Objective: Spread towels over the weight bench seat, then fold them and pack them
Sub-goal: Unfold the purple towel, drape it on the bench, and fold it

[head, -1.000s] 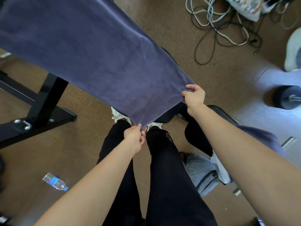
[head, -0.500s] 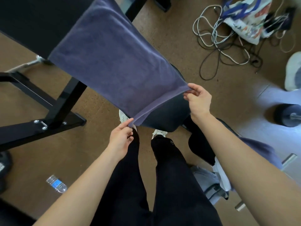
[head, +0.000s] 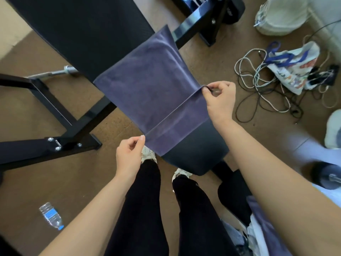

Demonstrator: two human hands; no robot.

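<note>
We see a brown, cork-like floor (head: 36,111) across most of the frame, with a much paler patch (head: 11,30) at the upper left. At the lower left a clear water bottle (head: 50,216) with a blue label lies on its side. A chrome bar (head: 62,70) lies on the floor at the left edge. In the upper right a tangle of white and black cables (head: 258,89) sprawls beside a printed tote bag (head: 295,71) with blue handles. Above them sits a white fabric bag (head: 280,15). Toward the right edge the floor gives way to a pale surface (head: 302,145), and a dark dumbbell (head: 324,174) rests there. Crumpled clothes (head: 258,235) are heaped at the lower right. The light is soft and even.
</note>
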